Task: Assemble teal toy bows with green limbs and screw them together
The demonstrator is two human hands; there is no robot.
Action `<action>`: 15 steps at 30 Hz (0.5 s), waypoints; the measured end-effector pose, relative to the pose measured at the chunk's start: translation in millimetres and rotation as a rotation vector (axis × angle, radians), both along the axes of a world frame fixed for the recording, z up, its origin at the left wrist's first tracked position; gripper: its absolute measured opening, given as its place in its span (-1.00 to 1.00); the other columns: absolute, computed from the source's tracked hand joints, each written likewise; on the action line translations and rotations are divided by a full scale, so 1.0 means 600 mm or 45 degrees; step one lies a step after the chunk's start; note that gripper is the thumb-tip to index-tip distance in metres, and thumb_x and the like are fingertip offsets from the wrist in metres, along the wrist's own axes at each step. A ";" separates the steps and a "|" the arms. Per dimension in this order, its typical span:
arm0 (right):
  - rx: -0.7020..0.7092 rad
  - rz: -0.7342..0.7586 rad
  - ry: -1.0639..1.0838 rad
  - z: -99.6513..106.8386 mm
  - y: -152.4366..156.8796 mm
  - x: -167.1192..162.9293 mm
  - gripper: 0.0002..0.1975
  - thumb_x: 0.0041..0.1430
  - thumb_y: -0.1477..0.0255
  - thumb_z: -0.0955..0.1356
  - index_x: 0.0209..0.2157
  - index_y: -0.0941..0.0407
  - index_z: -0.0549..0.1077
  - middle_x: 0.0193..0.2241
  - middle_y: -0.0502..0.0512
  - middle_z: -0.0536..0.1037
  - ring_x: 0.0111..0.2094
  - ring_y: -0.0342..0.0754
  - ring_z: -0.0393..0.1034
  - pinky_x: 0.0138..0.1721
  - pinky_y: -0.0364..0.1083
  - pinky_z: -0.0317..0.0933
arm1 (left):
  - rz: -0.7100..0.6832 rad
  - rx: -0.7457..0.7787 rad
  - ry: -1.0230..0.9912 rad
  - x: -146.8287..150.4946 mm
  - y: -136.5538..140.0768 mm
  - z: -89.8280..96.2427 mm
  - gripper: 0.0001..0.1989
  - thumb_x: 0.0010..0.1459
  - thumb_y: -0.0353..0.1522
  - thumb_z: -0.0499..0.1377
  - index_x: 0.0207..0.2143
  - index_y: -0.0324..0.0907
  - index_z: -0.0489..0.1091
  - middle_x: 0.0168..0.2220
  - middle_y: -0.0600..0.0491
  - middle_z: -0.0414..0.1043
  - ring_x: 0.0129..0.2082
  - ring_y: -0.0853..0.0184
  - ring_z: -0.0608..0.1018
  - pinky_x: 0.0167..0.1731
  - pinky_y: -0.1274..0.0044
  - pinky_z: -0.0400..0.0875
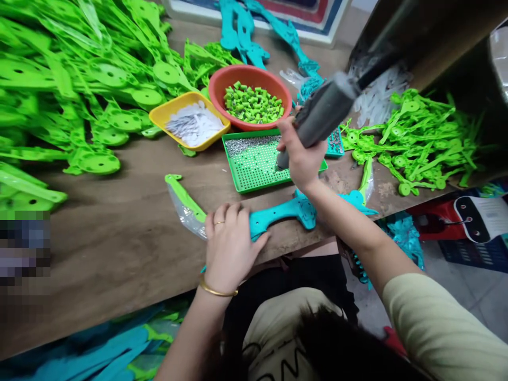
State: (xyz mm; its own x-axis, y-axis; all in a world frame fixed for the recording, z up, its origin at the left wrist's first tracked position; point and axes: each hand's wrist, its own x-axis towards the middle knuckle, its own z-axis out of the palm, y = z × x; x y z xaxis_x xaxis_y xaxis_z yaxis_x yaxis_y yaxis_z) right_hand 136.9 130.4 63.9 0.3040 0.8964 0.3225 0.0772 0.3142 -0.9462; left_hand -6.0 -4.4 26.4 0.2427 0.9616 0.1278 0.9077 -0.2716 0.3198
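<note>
My left hand (230, 241) lies over one end of a blue plastic part (278, 212) on the table, its fingers curved over it and the thumb along its near side. From that part stick out a green arm wrapped in clear plastic (186, 203) on the left and another green arm (365, 177) on the right. Wrapped round a dark grey power screwdriver (327, 108), my right hand (304, 156) holds it tilted above a green perforated tray (254, 177). Small metal screws (248, 145) lie along the tray's far side; the tool's tip is over the tray.
A red bowl (214, 87) holds small green pieces, and a yellow tray (159, 114) holds white strips. Large green parts (99, 74) pile up at left, smaller ones (420, 137) at right. Blue parts (242, 32) lie at the back. The table's near edge runs before my lap.
</note>
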 end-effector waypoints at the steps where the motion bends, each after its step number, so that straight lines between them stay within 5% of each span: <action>1: -0.025 0.014 -0.017 -0.008 0.011 -0.001 -0.66 0.11 0.09 0.38 -0.27 0.08 0.43 -0.38 0.06 0.51 -0.50 -0.13 0.40 -0.36 -0.02 0.46 | -0.036 -0.015 0.003 0.008 0.003 0.003 -0.45 0.07 -0.16 0.26 0.04 -0.28 0.35 0.06 -0.25 0.39 0.09 -0.11 0.34 0.12 0.08 0.18; 7: -0.008 0.013 -0.016 -0.044 0.018 -0.004 -0.65 0.07 0.09 0.40 -0.31 0.08 0.37 -0.38 0.05 0.52 -0.51 -0.16 0.37 -0.37 -0.06 0.44 | -0.148 -0.087 0.019 0.050 0.029 -0.003 -0.72 0.19 -0.25 0.14 -0.14 -0.26 0.45 -0.17 -0.14 0.46 -0.07 0.00 0.39 -0.02 0.22 0.28; 15: 0.016 0.002 -0.035 -0.027 0.016 -0.004 -0.66 0.03 0.08 0.41 -0.41 0.05 0.36 -0.50 -0.03 0.46 -0.56 -0.17 0.35 -0.42 -0.08 0.39 | -0.132 -0.047 -0.022 0.044 0.027 -0.012 -0.72 0.20 -0.23 0.14 -0.14 -0.22 0.46 -0.17 -0.11 0.48 -0.09 0.03 0.38 -0.07 0.24 0.26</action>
State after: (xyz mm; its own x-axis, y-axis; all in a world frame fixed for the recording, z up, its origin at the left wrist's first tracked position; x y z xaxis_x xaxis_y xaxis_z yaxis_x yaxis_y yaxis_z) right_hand 134.2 139.9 47.7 0.2934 0.8926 0.3423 0.1026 0.3266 -0.9396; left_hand 20.4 12.1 19.3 0.3394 0.9355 0.0979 0.8697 -0.3517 0.3463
